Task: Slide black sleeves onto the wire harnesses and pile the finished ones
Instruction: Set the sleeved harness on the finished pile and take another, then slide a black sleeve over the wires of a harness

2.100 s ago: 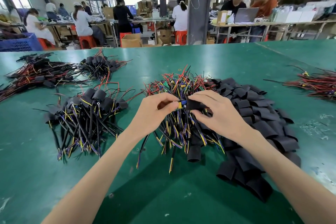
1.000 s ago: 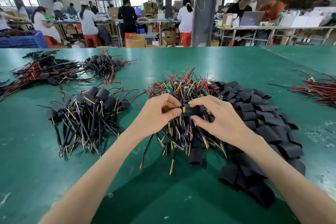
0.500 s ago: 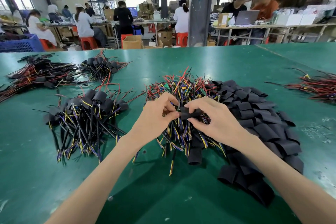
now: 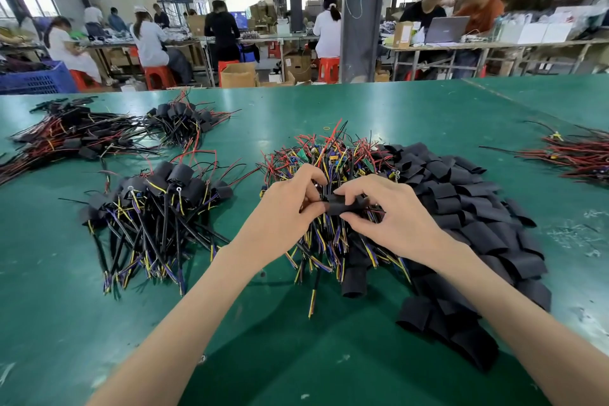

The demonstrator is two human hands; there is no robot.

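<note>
Right hand (image 4: 392,221) grip pinching black sleeve (image 4: 342,204); left hand (image 4: 283,211) grip pinching wire harness (image 4: 373,208) at its mouth — risk: stray wires snagging, sleeve bunching short.

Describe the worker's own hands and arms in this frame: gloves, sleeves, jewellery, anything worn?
Nothing worn shows. The left hand and right hand are bare: no gloves, finger cots or rings visible. The left forearm and right forearm are bare too, with no watch, bracelet or sleeve cuff anywhere up to the bottom frame edge. No tape or markings on either.
</note>
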